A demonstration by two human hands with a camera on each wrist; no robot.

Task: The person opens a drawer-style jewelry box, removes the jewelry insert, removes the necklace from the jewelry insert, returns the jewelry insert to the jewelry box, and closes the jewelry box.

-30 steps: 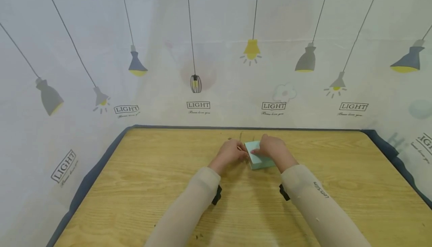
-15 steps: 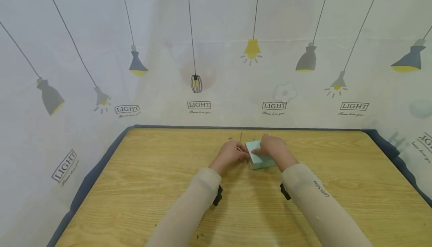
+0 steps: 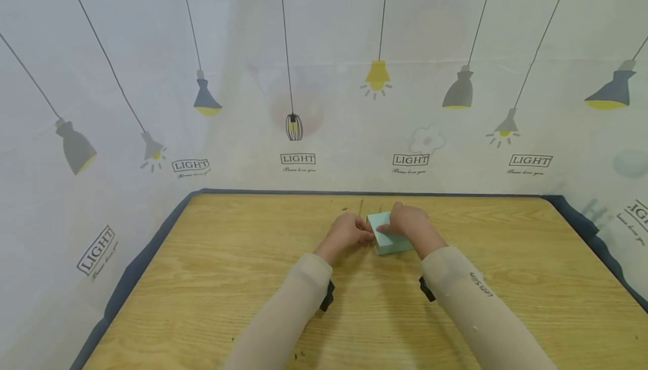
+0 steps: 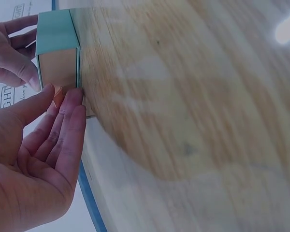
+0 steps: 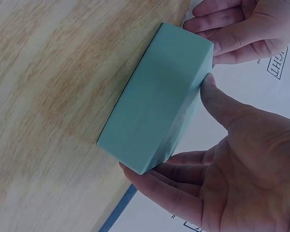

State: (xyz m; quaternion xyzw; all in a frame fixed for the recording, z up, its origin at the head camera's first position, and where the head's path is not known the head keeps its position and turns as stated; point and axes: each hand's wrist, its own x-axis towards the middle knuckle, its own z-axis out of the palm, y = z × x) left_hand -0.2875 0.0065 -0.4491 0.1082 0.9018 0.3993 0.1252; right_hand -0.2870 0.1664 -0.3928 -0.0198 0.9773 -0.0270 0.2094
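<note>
A mint-green box [image 3: 388, 239] lies on the wooden table near its back edge. In the left wrist view its open end reveals a tan inner face [image 4: 59, 66], framed by the green sleeve. My left hand [image 3: 346, 231] is at that end, thumb and fingers pinching a small orange tab [image 4: 58, 98] at the lower edge of the tan face. My right hand [image 3: 411, 225] grips the box from the other side. Seen from the right wrist, the right thumb [image 5: 217, 96] presses one face, and fingers curl round the far end [image 5: 141, 166].
The wooden table [image 3: 228, 280] stretches around both arms. Behind it hangs a pale curtain [image 3: 334, 89] printed with lamps and the word LIGHT. A dark blue edge [image 3: 126, 285] borders the table. Black wrist straps [image 3: 327, 296] show below the sleeves.
</note>
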